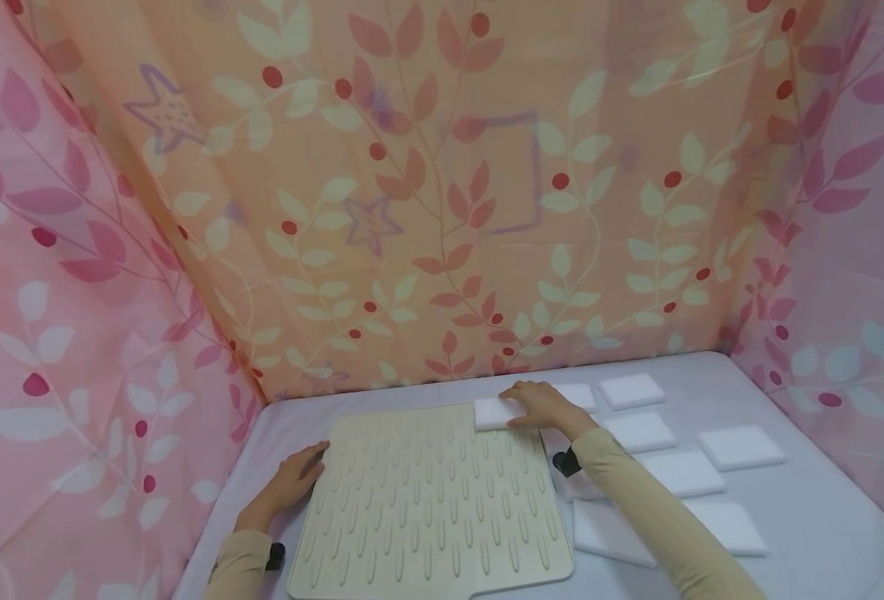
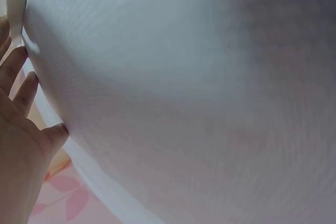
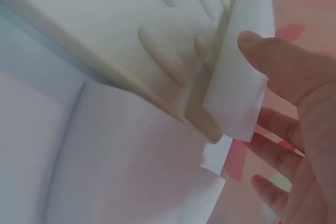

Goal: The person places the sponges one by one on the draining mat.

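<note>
A beige drying mat with rows of raised oval ridges lies flat on the table. My right hand pinches a white foam block at the mat's far right corner. In the right wrist view the thumb lies on one face of that block, fingers on the other side, and the block stands tilted close over the ridges. At the mat's left edge rests my left hand, its fingers spread and lightly bent, holding nothing. Its fingertips show at the far left of the left wrist view.
Several more white foam blocks lie right of the mat, among them one at the back, one farther right and one partly under the right sleeve. A pale cloth covers the table. Flowered curtains close in three sides.
</note>
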Motion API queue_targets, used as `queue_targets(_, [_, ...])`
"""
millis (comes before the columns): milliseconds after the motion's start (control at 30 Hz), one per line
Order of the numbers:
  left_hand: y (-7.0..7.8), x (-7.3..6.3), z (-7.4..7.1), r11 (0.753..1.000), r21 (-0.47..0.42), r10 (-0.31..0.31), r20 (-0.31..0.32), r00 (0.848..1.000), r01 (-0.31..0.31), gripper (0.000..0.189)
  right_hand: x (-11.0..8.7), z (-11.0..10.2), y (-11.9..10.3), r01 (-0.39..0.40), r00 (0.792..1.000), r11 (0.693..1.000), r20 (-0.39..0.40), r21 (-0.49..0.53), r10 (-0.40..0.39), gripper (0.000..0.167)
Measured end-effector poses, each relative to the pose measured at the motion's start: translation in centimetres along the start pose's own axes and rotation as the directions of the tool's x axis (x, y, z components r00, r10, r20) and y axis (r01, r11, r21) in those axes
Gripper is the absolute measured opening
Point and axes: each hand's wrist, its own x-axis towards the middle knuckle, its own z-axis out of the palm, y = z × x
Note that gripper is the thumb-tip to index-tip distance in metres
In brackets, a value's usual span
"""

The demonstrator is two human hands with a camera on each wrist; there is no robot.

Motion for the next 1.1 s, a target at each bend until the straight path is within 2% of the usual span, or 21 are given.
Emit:
queue_targets(200, [0.0, 0.0, 0.1, 1.0, 0.016, 0.019, -0.01, 1.0, -0.019, 0.042, -0.4, -0.2, -0.1, -0.017, 1.0, 1.0, -0.003, 0.023, 0.017, 0.052])
queue_targets(500, [0.2, 0.1, -0.1, 1.0, 0.004, -0.005, -0.003, 1.0, 0.005, 0.042, -1.1, -1.1, 0.5, -0.033, 0.999, 0.999, 0.005, 0.006, 0.033, 0.054])
queue_targets(633, [0.1, 0.1, -0.2, 1.0, 0.018, -0.014, -0.001, 1.0, 0.014, 0.042, -1.7, -1.8, 1.0, -0.039, 0.999, 0.999, -0.006, 0.037, 0.039, 0.053])
queue_targets(967, [0.2, 0.0, -0.2, 0.998, 0.019, -0.057, 0.027, 0.998, 0.056, 0.043, -3.4, -1.8, 3.1, -0.041, 0.998, 0.999, -0.053, 0.012, 0.042, 0.052])
queue_targets(1100, [0.1, 0.0, -0.1, 0.998, 0.027, -0.051, 0.026, 0.998, 0.05, 0.043, -4.2, -2.1, 3.7, -0.038, 0.997, 0.999, -0.061, 0.021, 0.039, 0.051])
